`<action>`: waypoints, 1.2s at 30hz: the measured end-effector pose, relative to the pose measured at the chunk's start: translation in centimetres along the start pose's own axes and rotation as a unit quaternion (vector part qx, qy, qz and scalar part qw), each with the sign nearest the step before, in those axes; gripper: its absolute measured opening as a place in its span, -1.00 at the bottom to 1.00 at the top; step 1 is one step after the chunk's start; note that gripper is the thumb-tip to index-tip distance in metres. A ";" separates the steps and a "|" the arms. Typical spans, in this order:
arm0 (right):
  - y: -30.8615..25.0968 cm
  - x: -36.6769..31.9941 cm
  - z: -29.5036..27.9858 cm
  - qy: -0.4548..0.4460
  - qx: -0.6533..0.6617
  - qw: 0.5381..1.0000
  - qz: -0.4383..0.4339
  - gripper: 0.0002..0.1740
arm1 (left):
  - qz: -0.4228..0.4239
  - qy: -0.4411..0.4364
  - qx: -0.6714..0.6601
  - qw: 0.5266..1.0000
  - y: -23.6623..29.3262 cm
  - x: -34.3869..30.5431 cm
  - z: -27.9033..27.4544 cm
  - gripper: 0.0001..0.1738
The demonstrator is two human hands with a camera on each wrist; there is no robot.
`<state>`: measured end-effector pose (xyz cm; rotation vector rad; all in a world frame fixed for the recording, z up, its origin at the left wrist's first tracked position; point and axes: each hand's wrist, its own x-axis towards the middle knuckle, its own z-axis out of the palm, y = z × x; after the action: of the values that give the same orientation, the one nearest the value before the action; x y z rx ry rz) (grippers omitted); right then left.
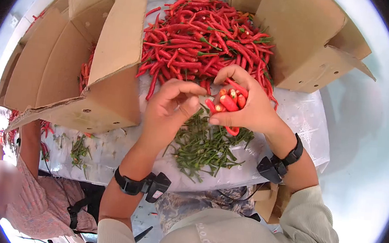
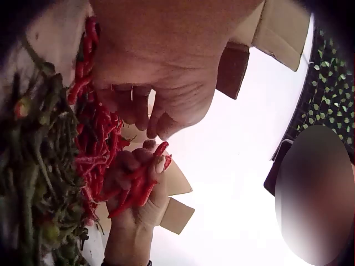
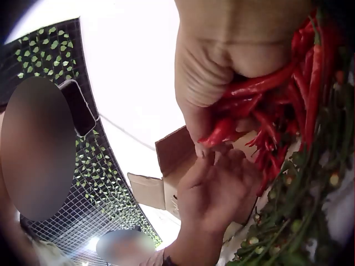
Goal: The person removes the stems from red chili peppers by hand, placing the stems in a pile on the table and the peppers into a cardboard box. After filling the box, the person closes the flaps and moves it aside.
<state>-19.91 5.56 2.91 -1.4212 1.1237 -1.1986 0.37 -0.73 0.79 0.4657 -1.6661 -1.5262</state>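
Observation:
My right hand [image 1: 226,96] grips a bunch of red chillies [image 1: 229,104] with their cut tops facing up, just in front of a large heap of red chillies [image 1: 202,34]. The left hand [image 1: 199,99] hovers close beside the bunch, its fingers curled toward the thumb. No frame shows whether it pinches a stem. In the left wrist view a small gap separates the left hand [image 2: 150,119] from the held chillies [image 2: 136,191]. The right wrist view shows the chillies [image 3: 249,111] in my right palm, with the left hand [image 3: 216,188] below. A pile of green stems [image 1: 204,145] lies under both hands.
An open cardboard box [image 1: 70,59] stands at the left with chillies inside, and another box [image 1: 303,38] at the back right. White plastic sheeting [image 1: 306,117] covers the table. Another person [image 1: 35,200] sits at the lower left by more stems [image 1: 80,151].

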 end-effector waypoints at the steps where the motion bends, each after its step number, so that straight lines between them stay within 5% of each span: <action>1: 0.0 -0.1 0.3 -0.015 0.001 1.000 0.006 -0.12 | 0.026 -0.009 0.022 0.999 0.2 0.3 -0.2 -0.75; 9: 0.0 0.2 1.2 -0.074 -0.043 0.995 -0.053 0.31 | 0.033 -0.060 0.044 0.997 -0.5 0.4 0.3 -0.61; 13: 0.2 0.1 1.7 -0.060 0.028 0.997 -0.040 0.28 | 0.073 -0.036 0.112 0.990 -0.6 0.1 0.1 -0.68; 18: -1.1 0.3 1.0 -0.066 -0.010 0.998 0.000 0.17 | 0.033 -0.011 -0.001 0.999 -0.2 0.2 0.5 -0.81; 24: -1.3 -0.1 -0.5 -0.072 0.052 0.995 0.040 -0.42 | -0.052 0.058 -0.148 0.986 2.2 0.2 -0.2 -0.69; 31: -1.2 -0.5 0.3 -0.050 0.082 0.995 0.041 -0.54 | 0.018 0.154 -0.054 0.986 4.1 -1.2 1.6 -0.71; 36: 0.1 0.2 0.0 -0.018 0.066 0.998 0.006 -0.57 | 0.156 0.208 -0.026 0.965 5.6 -3.9 3.1 -0.71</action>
<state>-19.94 5.38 2.81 -1.3281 1.0078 -1.2111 1.70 5.27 5.12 0.4359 -1.2987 -1.1437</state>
